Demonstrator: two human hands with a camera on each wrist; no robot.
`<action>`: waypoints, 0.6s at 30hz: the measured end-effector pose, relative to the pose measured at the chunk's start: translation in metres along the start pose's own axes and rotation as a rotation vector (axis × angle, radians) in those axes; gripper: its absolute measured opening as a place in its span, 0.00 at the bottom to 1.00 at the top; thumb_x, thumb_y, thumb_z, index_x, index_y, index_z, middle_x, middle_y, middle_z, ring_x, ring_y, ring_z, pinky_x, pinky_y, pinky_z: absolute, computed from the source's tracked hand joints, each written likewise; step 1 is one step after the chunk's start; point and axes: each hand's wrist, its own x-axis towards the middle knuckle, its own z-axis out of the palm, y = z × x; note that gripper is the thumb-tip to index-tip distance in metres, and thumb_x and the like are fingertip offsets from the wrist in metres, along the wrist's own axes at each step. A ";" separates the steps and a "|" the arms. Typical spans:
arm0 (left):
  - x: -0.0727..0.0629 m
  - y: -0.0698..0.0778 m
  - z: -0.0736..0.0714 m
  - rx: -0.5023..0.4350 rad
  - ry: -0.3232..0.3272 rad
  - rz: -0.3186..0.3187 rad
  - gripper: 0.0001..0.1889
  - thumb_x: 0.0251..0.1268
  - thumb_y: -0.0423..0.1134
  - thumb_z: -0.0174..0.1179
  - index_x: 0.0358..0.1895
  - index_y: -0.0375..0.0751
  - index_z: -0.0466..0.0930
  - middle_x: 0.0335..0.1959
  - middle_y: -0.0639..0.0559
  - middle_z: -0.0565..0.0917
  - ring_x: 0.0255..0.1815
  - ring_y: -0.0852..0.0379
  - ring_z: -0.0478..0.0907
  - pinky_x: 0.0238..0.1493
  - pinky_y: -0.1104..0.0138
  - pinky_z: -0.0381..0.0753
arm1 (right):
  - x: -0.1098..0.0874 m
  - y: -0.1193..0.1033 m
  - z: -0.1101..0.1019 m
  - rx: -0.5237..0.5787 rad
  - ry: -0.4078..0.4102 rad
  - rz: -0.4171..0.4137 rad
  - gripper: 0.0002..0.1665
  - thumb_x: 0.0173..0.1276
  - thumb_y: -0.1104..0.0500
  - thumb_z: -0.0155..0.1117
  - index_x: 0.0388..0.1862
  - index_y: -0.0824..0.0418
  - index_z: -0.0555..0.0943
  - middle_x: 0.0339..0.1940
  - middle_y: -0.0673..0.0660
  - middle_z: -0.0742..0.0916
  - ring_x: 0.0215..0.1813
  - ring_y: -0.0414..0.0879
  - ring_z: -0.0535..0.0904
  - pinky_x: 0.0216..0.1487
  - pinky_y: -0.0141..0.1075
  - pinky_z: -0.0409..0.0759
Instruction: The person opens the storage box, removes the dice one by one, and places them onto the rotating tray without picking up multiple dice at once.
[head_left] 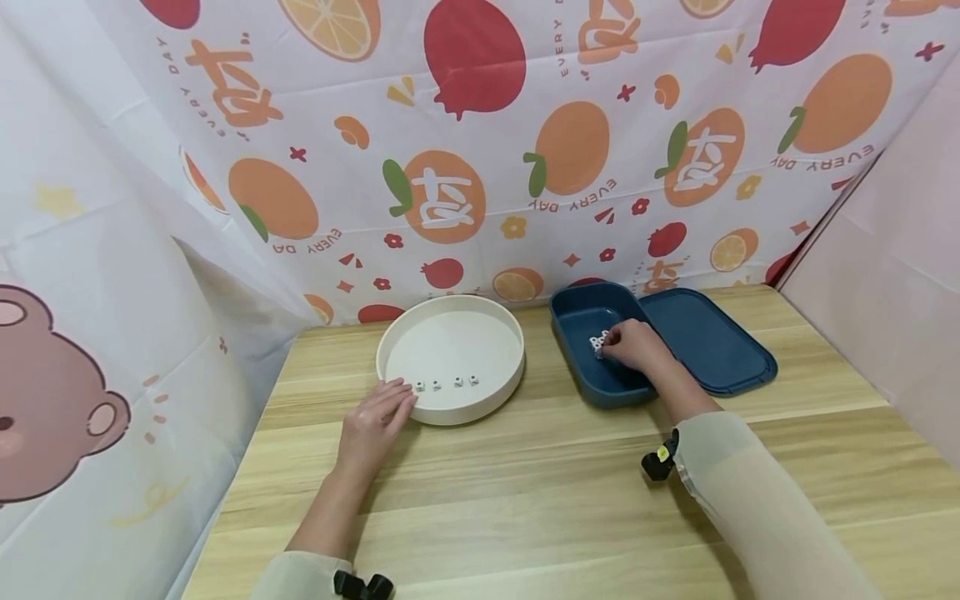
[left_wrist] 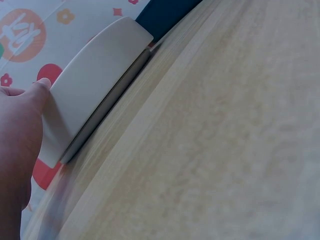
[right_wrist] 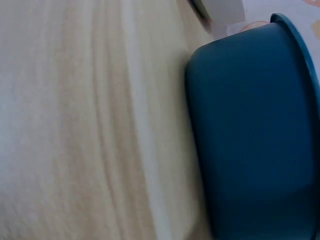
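My left hand (head_left: 375, 417) rests at the near left rim of a round cream tray (head_left: 450, 333), its fingers reaching over the edge and the thumb along the rim. Several small white dice (head_left: 458, 382) stand in a row inside the tray, the leftmost close to my fingertips. On the right, my right hand (head_left: 637, 343) reaches down into a deep blue container (head_left: 600, 383). Its curled fingertips pinch at a small cluster of white dice (head_left: 597, 342). In the right wrist view, the container's outer wall (right_wrist: 255, 135) fills the right side and hides the fingers.
A flat blue lid (head_left: 720, 350) lies to the right of the container, partly beneath its edge. Behind the wooden table (head_left: 517, 492) hangs a fruit-print cloth (head_left: 517, 233). Black wrist cameras (head_left: 660, 462) sit at both cuffs.
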 end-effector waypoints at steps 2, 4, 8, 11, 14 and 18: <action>-0.001 -0.001 0.000 -0.001 -0.013 -0.018 0.06 0.56 0.32 0.71 0.36 0.34 0.89 0.40 0.43 0.89 0.49 0.44 0.86 0.61 0.49 0.80 | 0.000 0.001 0.002 0.002 -0.021 0.002 0.13 0.66 0.49 0.68 0.38 0.58 0.87 0.38 0.55 0.88 0.38 0.48 0.80 0.40 0.40 0.81; -0.001 -0.001 0.000 -0.005 -0.003 -0.010 0.06 0.55 0.31 0.71 0.36 0.33 0.89 0.40 0.43 0.89 0.48 0.44 0.86 0.61 0.49 0.80 | 0.000 0.001 0.003 0.000 -0.030 0.002 0.14 0.65 0.48 0.68 0.37 0.58 0.87 0.37 0.55 0.88 0.37 0.48 0.79 0.39 0.38 0.80; -0.001 -0.002 0.001 -0.010 0.004 -0.005 0.06 0.54 0.30 0.71 0.36 0.33 0.89 0.40 0.43 0.89 0.48 0.44 0.86 0.60 0.48 0.81 | 0.000 0.000 0.005 -0.004 -0.035 0.006 0.15 0.65 0.47 0.68 0.36 0.58 0.87 0.35 0.54 0.87 0.35 0.47 0.78 0.36 0.36 0.78; 0.000 -0.002 0.000 -0.005 -0.004 -0.011 0.06 0.55 0.31 0.71 0.36 0.33 0.89 0.40 0.43 0.90 0.49 0.45 0.86 0.61 0.48 0.80 | 0.002 0.001 0.006 -0.008 -0.038 0.007 0.15 0.65 0.47 0.68 0.35 0.58 0.87 0.34 0.54 0.87 0.35 0.47 0.78 0.34 0.35 0.77; 0.000 -0.001 0.000 -0.004 -0.012 -0.019 0.06 0.56 0.31 0.71 0.36 0.33 0.89 0.41 0.44 0.90 0.49 0.45 0.86 0.62 0.49 0.80 | 0.003 0.002 0.007 -0.007 -0.043 0.009 0.15 0.65 0.47 0.68 0.35 0.58 0.88 0.35 0.54 0.87 0.35 0.47 0.78 0.35 0.35 0.77; 0.000 -0.002 0.000 -0.005 -0.005 -0.011 0.06 0.55 0.31 0.71 0.36 0.33 0.89 0.40 0.44 0.90 0.48 0.45 0.86 0.60 0.48 0.80 | 0.004 0.003 0.007 0.002 -0.047 0.013 0.15 0.65 0.48 0.68 0.36 0.59 0.88 0.36 0.55 0.88 0.37 0.48 0.78 0.37 0.36 0.78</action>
